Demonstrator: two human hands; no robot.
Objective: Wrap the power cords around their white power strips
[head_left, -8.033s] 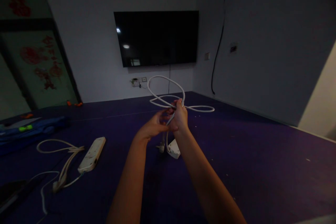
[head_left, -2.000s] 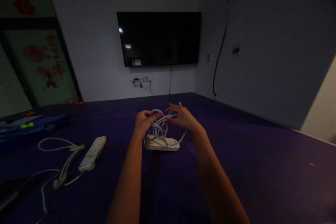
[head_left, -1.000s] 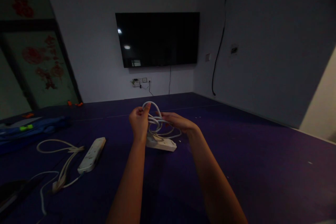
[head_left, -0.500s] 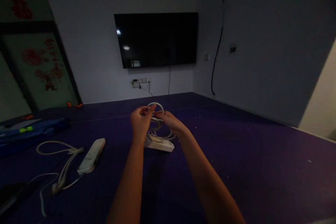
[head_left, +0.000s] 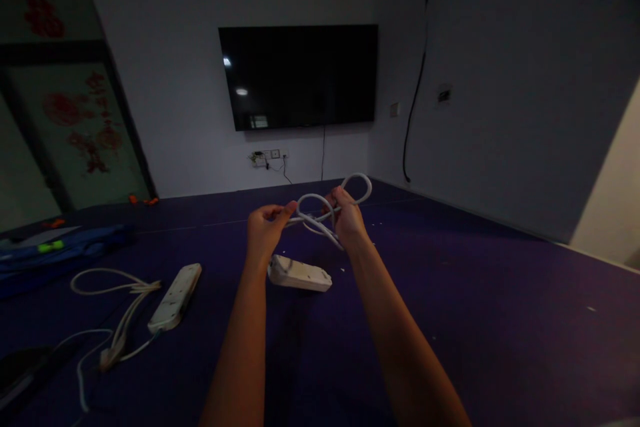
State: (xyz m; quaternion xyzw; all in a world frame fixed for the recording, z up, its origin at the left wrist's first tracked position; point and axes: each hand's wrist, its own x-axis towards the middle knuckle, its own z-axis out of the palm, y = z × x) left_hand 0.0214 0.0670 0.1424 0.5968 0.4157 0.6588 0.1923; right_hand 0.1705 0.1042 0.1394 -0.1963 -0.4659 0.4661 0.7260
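Looped white cable (head_left: 315, 199) hangs in the air between my two hands. My left hand (head_left: 266, 230) pinches one stretch of it between thumb and fingers. Closed around the crossing loops is my right hand (head_left: 349, 215), with one loop standing out past its far side. Just below, a white power strip (head_left: 300, 273) rests on the purple surface, tilted a little on its side. Where the cable joins this strip is hidden near my left wrist.
On the left lies a second white power strip (head_left: 175, 298) with its bundled cord (head_left: 133, 288). Blue cloth (head_left: 90, 243) is heaped farther back. A television (head_left: 300, 77) hangs on the wall, and a black cable (head_left: 416, 100) dangles at the right.
My right hand has moved right, drawing cable loops away from my left hand. The coil that hung over the nearer power strip has been lifted off and spread between the hands.
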